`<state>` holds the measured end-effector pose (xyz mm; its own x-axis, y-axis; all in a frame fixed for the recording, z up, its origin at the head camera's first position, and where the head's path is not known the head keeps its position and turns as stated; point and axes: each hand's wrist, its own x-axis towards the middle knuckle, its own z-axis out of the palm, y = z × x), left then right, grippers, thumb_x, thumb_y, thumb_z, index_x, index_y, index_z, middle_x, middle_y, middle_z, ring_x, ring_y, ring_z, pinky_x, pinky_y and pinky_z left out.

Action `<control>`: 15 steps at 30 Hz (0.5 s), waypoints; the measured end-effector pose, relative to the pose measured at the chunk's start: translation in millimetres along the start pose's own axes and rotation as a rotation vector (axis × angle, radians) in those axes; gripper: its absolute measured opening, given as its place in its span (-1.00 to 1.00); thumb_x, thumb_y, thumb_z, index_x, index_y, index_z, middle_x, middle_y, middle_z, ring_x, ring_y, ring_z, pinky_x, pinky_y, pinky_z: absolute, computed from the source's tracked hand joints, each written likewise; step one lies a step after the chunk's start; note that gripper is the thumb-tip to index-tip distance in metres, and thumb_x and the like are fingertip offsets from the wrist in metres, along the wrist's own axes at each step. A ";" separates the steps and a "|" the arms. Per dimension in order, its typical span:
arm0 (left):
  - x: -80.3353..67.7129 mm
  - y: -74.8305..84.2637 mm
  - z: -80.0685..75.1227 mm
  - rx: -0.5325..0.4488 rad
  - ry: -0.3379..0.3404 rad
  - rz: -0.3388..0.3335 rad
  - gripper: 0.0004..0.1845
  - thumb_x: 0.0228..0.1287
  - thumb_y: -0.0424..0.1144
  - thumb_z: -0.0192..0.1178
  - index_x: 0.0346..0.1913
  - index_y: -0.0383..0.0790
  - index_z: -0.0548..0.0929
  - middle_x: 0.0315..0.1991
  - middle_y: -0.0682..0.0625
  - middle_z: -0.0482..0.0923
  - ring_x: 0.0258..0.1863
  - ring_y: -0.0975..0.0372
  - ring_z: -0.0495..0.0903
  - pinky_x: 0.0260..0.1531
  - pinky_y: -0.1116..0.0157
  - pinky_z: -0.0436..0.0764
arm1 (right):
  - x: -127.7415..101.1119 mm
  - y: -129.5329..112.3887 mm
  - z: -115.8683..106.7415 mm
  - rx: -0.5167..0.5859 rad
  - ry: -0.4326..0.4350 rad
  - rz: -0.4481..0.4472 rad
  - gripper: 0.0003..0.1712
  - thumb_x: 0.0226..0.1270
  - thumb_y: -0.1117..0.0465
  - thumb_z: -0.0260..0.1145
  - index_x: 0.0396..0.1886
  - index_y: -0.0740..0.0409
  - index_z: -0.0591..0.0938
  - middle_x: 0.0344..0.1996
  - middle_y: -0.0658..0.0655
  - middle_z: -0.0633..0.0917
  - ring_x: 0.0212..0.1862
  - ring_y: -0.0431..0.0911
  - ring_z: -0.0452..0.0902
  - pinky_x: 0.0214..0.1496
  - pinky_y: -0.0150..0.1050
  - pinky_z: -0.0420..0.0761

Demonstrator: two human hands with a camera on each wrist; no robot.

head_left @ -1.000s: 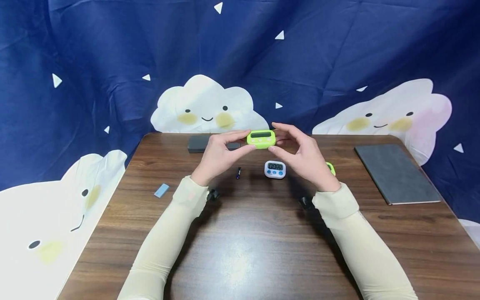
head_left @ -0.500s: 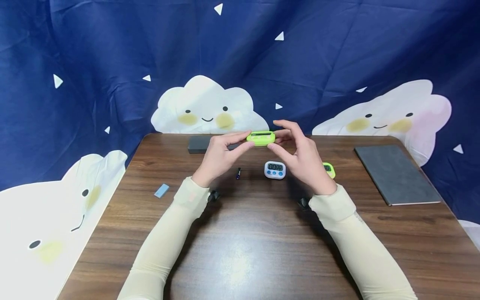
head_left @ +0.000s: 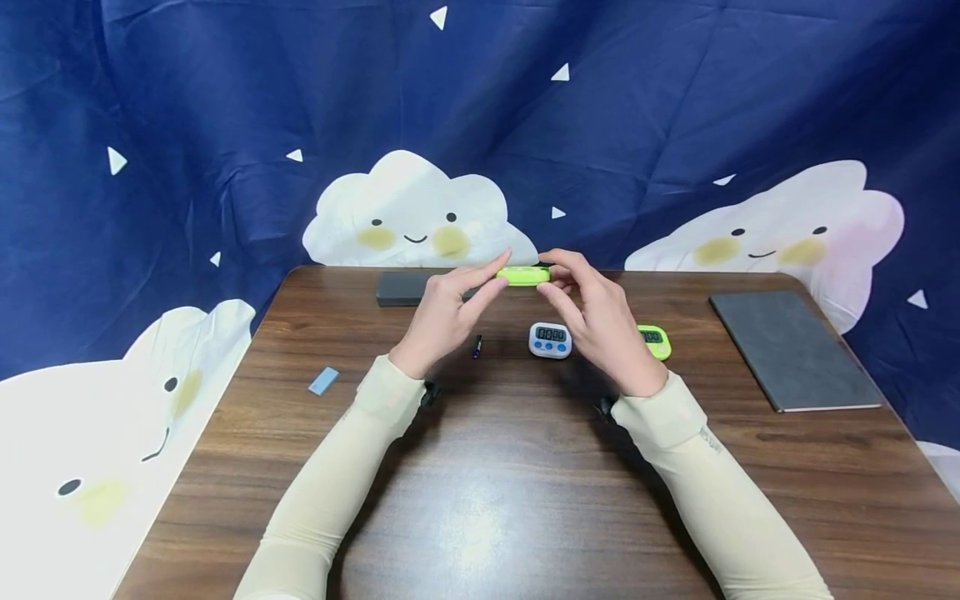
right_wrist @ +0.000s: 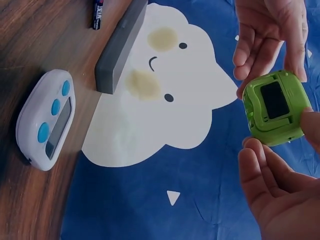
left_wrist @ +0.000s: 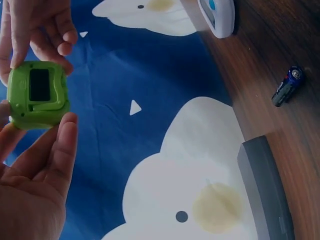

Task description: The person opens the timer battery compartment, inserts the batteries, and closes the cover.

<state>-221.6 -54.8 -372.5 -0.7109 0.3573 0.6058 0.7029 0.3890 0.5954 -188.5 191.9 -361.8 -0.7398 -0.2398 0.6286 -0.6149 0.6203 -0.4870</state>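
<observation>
A lime-green digital timer is held up above the table, between both hands. My left hand pinches its left end with thumb and fingers, and my right hand pinches the right end. Both wrist views show the back of the green timer, with a dark rectangle set in it. Below the hands a white timer with blue buttons lies on the table. A small dark battery lies to its left. Partly behind the right hand is another green timer.
A dark grey box lies at the table's back edge, behind the left hand. To the far left is a light blue flat piece. A dark grey notebook rests at the right. A blue cloud-print curtain hangs behind the table.
The held green timer has tilted, so its screen face has turned out of sight in the head view. My right hand has shifted slightly left, showing more of the second green timer.
</observation>
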 end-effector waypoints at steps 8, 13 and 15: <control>-0.6 -0.4 0.7 0.045 -0.015 0.030 -0.52 0.75 -0.16 0.23 0.60 0.01 0.60 0.18 -0.15 0.87 -0.06 0.12 0.80 -0.04 0.02 0.79 | -0.2 0.0 0.5 -0.066 -0.013 0.011 -0.61 0.77 0.16 0.29 0.46 0.01 0.57 -0.10 0.11 0.83 -0.27 -0.07 0.61 -0.18 -0.16 0.59; 0.3 -0.8 1.8 0.073 -0.010 0.048 -0.51 0.76 -0.15 0.21 0.62 0.03 0.58 0.12 -0.15 0.89 -0.27 0.16 0.66 -0.19 0.06 0.72 | -1.0 1.0 -0.8 -0.064 -0.016 0.031 -0.61 0.78 0.15 0.28 0.47 -0.01 0.56 -0.13 0.14 0.86 -0.29 -0.05 0.64 -0.17 -0.11 0.62; 0.7 -0.7 2.5 0.073 -0.003 0.049 -0.51 0.76 -0.16 0.22 0.62 0.02 0.58 0.18 -0.15 0.87 -0.31 0.17 0.65 -0.23 0.09 0.70 | -1.4 1.3 -1.3 -0.059 -0.017 0.041 -0.60 0.78 0.15 0.28 0.47 -0.01 0.56 -0.13 0.16 0.87 -0.29 -0.03 0.67 -0.16 -0.08 0.64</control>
<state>-222.6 -52.7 -373.8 -0.6762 0.3800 0.6312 0.7331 0.4322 0.5251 -187.8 194.0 -362.5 -0.7685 -0.2256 0.5988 -0.5675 0.6726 -0.4749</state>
